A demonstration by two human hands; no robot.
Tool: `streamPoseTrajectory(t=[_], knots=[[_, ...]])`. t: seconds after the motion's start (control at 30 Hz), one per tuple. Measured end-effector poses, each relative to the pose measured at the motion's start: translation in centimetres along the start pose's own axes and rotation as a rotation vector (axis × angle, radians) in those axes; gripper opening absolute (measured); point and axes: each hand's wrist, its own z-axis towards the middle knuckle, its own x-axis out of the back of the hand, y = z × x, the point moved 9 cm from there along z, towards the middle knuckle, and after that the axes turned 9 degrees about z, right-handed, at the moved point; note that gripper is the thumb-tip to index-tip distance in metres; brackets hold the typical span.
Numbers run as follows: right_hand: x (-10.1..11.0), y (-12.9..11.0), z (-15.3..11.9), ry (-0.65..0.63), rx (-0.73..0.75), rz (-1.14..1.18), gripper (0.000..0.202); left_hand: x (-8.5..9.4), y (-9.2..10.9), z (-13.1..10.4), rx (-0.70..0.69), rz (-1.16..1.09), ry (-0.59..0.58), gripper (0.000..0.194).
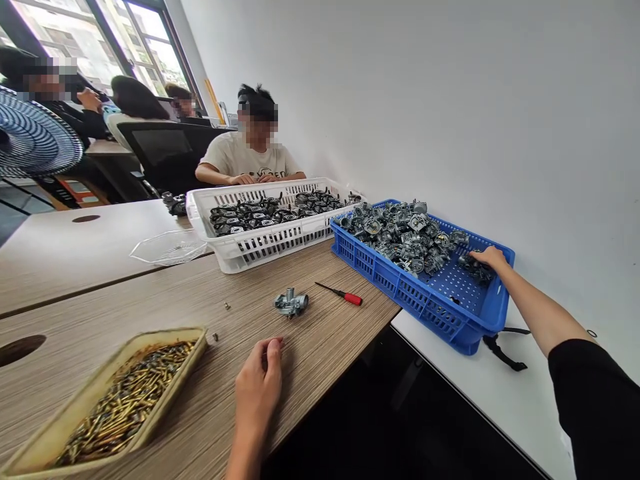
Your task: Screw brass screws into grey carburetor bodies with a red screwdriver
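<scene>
In the head view my left hand (259, 380) rests on the wooden table, fingers curled in and nothing visible in them. Just beyond it lies a grey metal carburetor (291, 303). A screwdriver (346, 295) with a red handle and dark shaft lies to the right of that part. My right hand (491, 257) reaches into the right end of a blue plastic crate (425, 303), its fingers closed on a carburetor (475, 268) there; the fingertips are partly hidden. Many more carburetors (400, 230) are heaped in the crate's left part.
A yellowish tray (200, 340) of brass-coloured pieces stands at the lower left, with two small metal bits (215, 337) near it. A white basket (235, 257) holds dark parts. Behind it sits a co-worker (250, 157). A clear plastic dish (170, 248) and a fan (37, 137) are left.
</scene>
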Motion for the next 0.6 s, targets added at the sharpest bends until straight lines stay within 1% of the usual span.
streamPoseTrajectory(t=[0.07, 0.13, 0.23, 0.3, 0.37, 0.43, 0.5, 0.6], knots=[[0.1, 0.3, -0.3, -0.033, -0.074, -0.032, 0.075, 0.0, 0.0, 0.0, 0.013, 0.002, -0.008, 0.039], [0.5, -0.1, -0.9, -0.056, -0.095, -0.049, 0.071, 0.1, 0.2, -0.1, 0.010, 0.001, -0.010, 0.039], [1.8, -1.8, -2.0, -0.049, -0.063, -0.054, 0.072, 0.2, 0.4, -0.2, -0.011, -0.018, -0.004, 0.039], [3.3, -3.8, -3.2, -0.004, 0.002, -0.047, 0.076, 0.2, 0.4, -0.2, -0.024, -0.033, -0.002, 0.039], [5.3, -6.8, -5.0, 0.063, 0.131, -0.013, 0.080, 0.1, 0.4, -0.1, -0.030, -0.041, 0.002, 0.039], [7.3, -10.6, -7.7, 0.125, 0.305, 0.056, 0.082, 0.1, 0.4, 0.0, -0.036, -0.050, 0.009, 0.039], [9.0, -14.6, -11.3, 0.156, 0.471, 0.149, 0.081, 0.1, 0.6, 0.0, -0.041, -0.073, 0.017, 0.039], [10.3, -20.4, -17.7, 0.135, 0.697, 0.293, 0.081, 0.3, 1.1, -0.3, -0.056, -0.136, 0.031, 0.039]])
